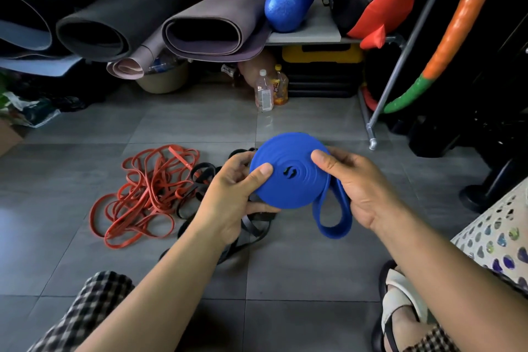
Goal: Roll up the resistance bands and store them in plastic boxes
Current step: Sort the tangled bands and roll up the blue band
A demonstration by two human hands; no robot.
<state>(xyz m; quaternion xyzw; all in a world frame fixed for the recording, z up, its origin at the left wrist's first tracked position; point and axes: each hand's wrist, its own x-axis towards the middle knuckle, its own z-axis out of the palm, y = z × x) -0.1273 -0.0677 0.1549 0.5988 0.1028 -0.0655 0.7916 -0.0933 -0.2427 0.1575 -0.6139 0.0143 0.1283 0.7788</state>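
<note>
A blue resistance band (288,188) is wound into a flat coil held above the floor, with a short loose loop hanging at its lower right. My left hand (231,194) grips the coil's left edge, thumb on top. My right hand (357,183) holds the right edge, thumb pressed on the coil's face. A tangle of thin red bands (143,194) lies on the grey tiles to the left. Black bands (251,226) lie under and behind my left hand, partly hidden. No plastic box is in view.
Rolled yoga mats (120,17) and a blue foam roller (288,0) rest on a low shelf at the back. Two bottles (268,88) stand on the floor beneath. A metal rack leg (374,128) and hoops are at the right. My sandalled foot (400,303) is at the lower right.
</note>
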